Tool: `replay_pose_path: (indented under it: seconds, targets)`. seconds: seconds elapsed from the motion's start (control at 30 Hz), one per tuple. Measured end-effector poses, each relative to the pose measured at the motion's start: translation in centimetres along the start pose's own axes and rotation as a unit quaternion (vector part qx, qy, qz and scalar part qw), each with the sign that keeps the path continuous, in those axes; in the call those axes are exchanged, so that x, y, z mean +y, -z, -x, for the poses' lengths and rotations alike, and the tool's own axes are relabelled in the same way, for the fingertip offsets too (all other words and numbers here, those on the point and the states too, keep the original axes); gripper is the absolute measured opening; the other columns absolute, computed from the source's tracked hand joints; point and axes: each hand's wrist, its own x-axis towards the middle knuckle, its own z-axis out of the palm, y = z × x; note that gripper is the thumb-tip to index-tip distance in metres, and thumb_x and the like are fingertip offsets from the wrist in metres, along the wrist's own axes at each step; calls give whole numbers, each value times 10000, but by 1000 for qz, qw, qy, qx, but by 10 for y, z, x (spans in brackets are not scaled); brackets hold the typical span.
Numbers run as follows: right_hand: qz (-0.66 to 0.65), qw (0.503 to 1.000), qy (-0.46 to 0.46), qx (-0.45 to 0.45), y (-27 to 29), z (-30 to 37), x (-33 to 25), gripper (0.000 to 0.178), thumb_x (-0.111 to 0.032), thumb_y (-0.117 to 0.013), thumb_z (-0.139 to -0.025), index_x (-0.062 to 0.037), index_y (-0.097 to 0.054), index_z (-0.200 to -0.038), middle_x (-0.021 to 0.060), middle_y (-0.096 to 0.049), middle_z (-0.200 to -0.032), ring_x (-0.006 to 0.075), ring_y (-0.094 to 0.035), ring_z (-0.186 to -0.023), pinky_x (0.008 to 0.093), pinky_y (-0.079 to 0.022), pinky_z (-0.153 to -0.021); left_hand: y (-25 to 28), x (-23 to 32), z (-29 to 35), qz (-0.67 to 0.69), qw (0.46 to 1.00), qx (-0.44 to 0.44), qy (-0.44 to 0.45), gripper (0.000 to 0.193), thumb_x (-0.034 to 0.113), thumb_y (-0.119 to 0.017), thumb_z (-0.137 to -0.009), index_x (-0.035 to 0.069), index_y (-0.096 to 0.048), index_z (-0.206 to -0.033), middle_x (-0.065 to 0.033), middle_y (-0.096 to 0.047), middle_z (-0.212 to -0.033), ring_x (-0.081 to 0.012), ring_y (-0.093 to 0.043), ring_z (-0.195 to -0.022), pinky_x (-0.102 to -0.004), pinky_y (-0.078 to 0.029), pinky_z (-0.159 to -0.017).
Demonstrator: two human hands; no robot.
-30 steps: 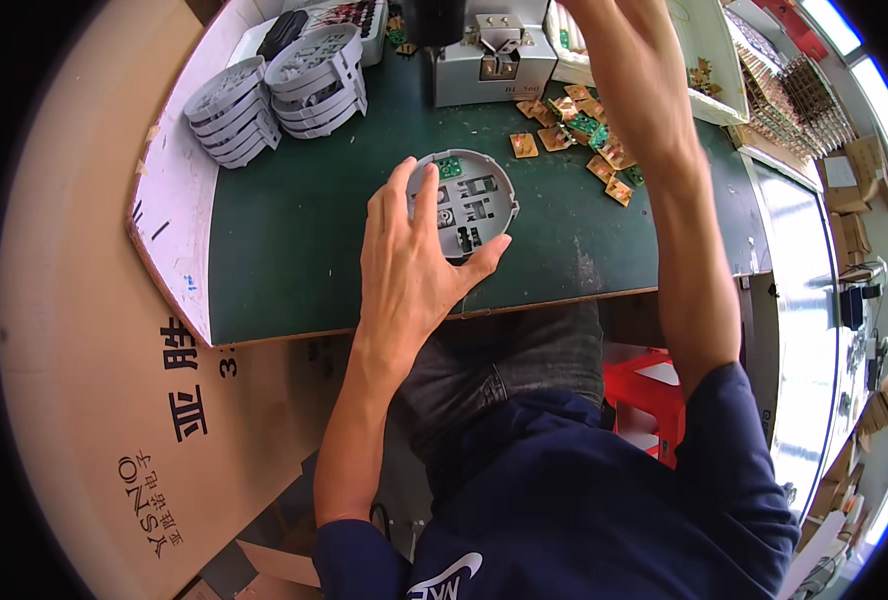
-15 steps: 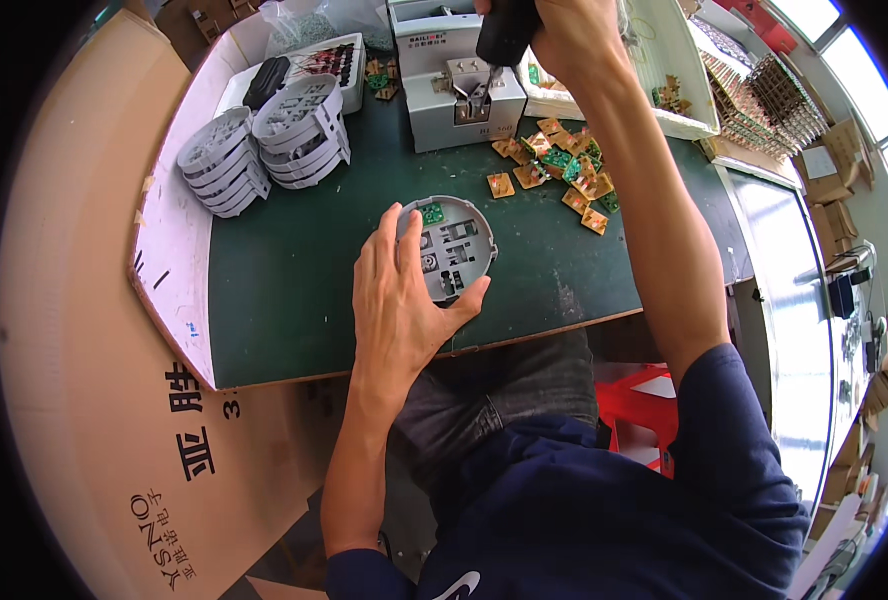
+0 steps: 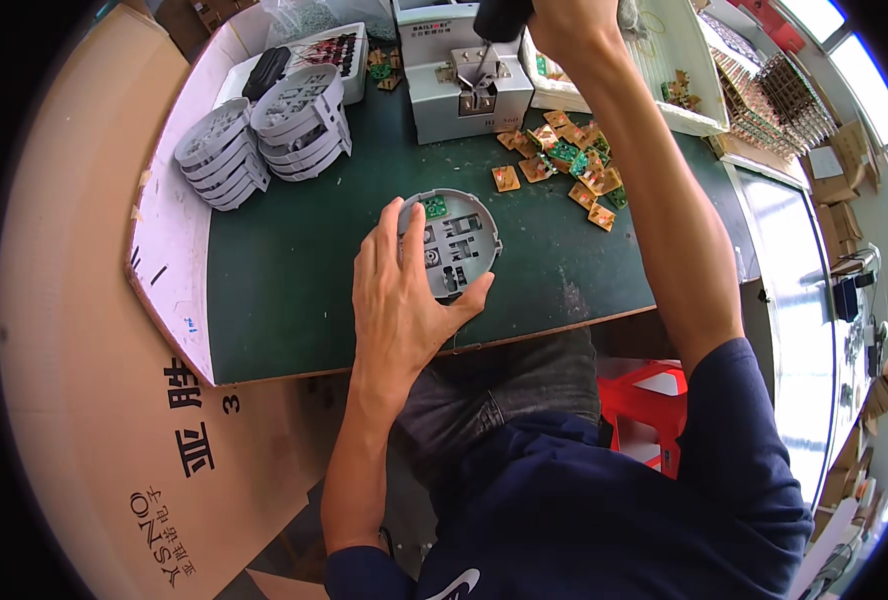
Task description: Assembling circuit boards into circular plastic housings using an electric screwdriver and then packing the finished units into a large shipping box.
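My left hand point(image 3: 396, 275) grips a round grey plastic housing point(image 3: 482, 238) by its rim, fingers on the left side and thumb at the near right. The housing lies flat on the green worktop, open side up, with a small green circuit board point(image 3: 435, 207) at its far edge. My right hand point(image 3: 572, 28) is closed round a black electric screwdriver point(image 3: 502, 20), partly cut off by the upper edge. Its bit points down into the pick-up slot of a grey screw feeder point(image 3: 436, 122). Whether a screw is on the bit is too small to tell.
Small circuit boards point(image 3: 566, 165) lie in a loose heap right of the feeder. Two stacks of grey housings point(image 3: 219, 165) stand at the left, before a white tray point(image 3: 359, 75) of wired parts. A white bin point(image 3: 702, 120) is at the far right. Cardboard point(image 3: 84, 250) borders the left side.
The screwdriver bit has shifted slightly left to the middle of the feeder's slot. My left hand stays on the housing, and the whole view has moved a little.
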Motion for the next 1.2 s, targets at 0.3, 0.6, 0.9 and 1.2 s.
replay_pose_path:
  seconds: [0.3,0.6,0.9,1.2]
  targets:
    - [109,993,-32,22,2,2,29,138,-146,-651,-901,-37,-567,-885,-8,-554,-641,79,-524,-525,261,-437,-480,2,2,0,9,1000,-3,10,866,507,-789,-774,-88,-527,-1346,-228,-470,-1430,-377,-524,-1202,-467,-453,-1011]
    - [-25,993,-111,-41,-20,56,-14,460,-142,-609,-959,58,-491,-1356,7,-562,-669,80,-529,-520,250,-448,-494,0,0,2,-2,1000,6,5,861,530,-772,-787,-88,-533,-1338,-236,-488,-1406,-369,-538,-1175,-467,-463,-988]
    - [-31,985,-152,-80,-36,83,-2,406,-105,-666,-942,40,-547,-1302,-1,-587,-705,69,-551,-548,241,-449,-492,0,-1,1,-16,1000,0,2,870,558,-752,-801,-86,-527,-1342,-239,-491,-1392,-369,-541,-1166,-465,-466,-980]
    - [-37,987,-132,-81,-38,88,10,324,-118,-687,-932,26,-572,-1198,-2,-587,-705,65,-543,-549,240,-438,-491,0,-1,2,-11,1000,0,2,870,528,-781,-789,-80,-509,-1349,-237,-491,-1381,-372,-539,-1165,-468,-466,-978]
